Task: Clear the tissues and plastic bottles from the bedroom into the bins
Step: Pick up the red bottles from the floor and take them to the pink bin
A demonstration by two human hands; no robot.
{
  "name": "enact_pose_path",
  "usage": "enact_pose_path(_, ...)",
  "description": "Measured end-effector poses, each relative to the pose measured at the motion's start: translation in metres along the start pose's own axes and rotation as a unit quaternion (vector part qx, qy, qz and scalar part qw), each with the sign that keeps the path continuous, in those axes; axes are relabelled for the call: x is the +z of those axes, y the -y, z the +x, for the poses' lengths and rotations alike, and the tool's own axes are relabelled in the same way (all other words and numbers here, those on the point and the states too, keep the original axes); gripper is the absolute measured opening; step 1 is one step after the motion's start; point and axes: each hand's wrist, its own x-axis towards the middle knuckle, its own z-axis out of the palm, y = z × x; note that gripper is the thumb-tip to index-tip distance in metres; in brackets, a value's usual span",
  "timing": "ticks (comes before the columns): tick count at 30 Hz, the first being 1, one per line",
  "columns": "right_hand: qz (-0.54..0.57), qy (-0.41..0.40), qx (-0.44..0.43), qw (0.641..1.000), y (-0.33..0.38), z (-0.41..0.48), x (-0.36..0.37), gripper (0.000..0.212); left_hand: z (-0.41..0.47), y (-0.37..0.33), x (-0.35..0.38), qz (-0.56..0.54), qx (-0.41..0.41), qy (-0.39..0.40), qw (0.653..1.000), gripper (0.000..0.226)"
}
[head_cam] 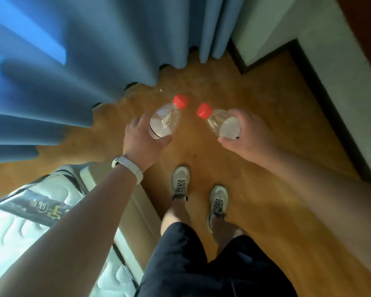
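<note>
A blue curtain (pixel 73 61) fills the view from nine to twelve o'clock, its hem reaching the wooden floor (pixel 266 189). A mattress (pixel 30 221) lies at seven o'clock, and a pale wall (pixel 330 71) with dark skirting runs at two o'clock. The person stands between them, shoes (pixel 180 181) planted at six o'clock.

Each hand carries a clear plastic bottle, held out above the floor with the caps pointing toward twelve o'clock. The left hand (pixel 141 142), with a white wristband (pixel 131 168), has its grip curled round the lower body of the left bottle (pixel 164 122). The right hand (pixel 251 136) grips the base end of the right bottle (pixel 223 124). The red caps (pixel 180 101) sit near each other without touching.

No bin or tissue is in view, so the bottles probably face a carry. Both holds sit low on smooth, thin plastic, so a loosened grip could let a bottle slip and roll under the curtain hem. With both hands full, picking up tissues on the way would likely force a risky juggle. The mattress corner beside the left foot could catch a turning step.
</note>
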Motion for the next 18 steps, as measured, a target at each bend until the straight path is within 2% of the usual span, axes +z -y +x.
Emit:
enact_pose_path(9,-0.015,-0.12,0.032,0.992,0.059,-0.068,-0.132,0.073,-0.03,-0.107,-0.08,-0.118,0.111,0.002,0.987,0.075)
enact_pose_path(14,-0.047,-0.199,0.069,0.976,0.072,-0.113,-0.175,0.074,-0.036,-0.167,-0.104,-0.139,0.181,0.034,0.973,0.071)
enact_pose_path(18,0.003,-0.258,0.129,0.957,0.064,-0.149,-0.196,0.075,-0.05,-0.214,-0.113,-0.143,0.233,0.062,0.96,0.065)
